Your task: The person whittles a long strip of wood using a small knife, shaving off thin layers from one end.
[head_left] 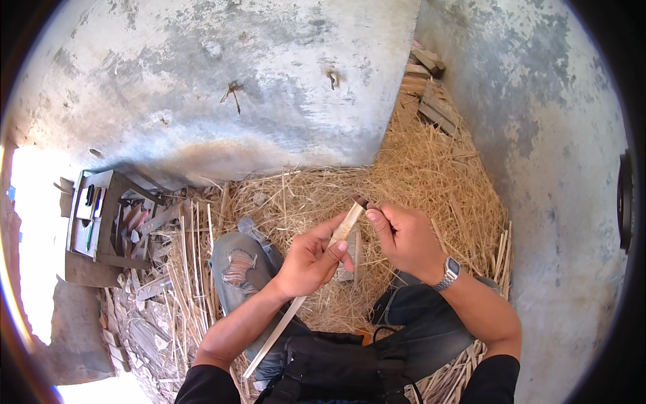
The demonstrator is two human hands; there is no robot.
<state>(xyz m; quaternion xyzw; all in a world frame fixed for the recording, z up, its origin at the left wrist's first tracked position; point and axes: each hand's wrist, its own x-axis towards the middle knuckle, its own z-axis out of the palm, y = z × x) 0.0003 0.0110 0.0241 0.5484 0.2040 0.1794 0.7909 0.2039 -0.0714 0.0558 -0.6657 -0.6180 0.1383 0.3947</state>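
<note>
Head view, looking down on a seated person. The left hand (311, 261), just left of centre, is clamped on a long pale bamboo strip (296, 311) that runs from 7 o'clock, past the knee, up to the picture's centre. The right hand (406, 239), just right of centre, is closed on a small dark-tipped blade (361, 200) set against the strip's upper end; how it bites the strip is too small to tell. A metal wristwatch (449, 273) sits on the right wrist. The hands lie close together, the left thumb resting along the strip near the blade. Torn jeans (237, 266) show at 8 o'clock. Straw shavings (431, 168) cover the floor from centre to 1 o'clock; a wooden tool box (94, 222) stands at 9 o'clock, against the concrete wall (222, 81).

Risk, as a judgement: should the blade slip or run off the grain, it could meet the nearby left thumb, or split the strip unevenly; a loosened left grip would let the springy strip whip aside.
</note>
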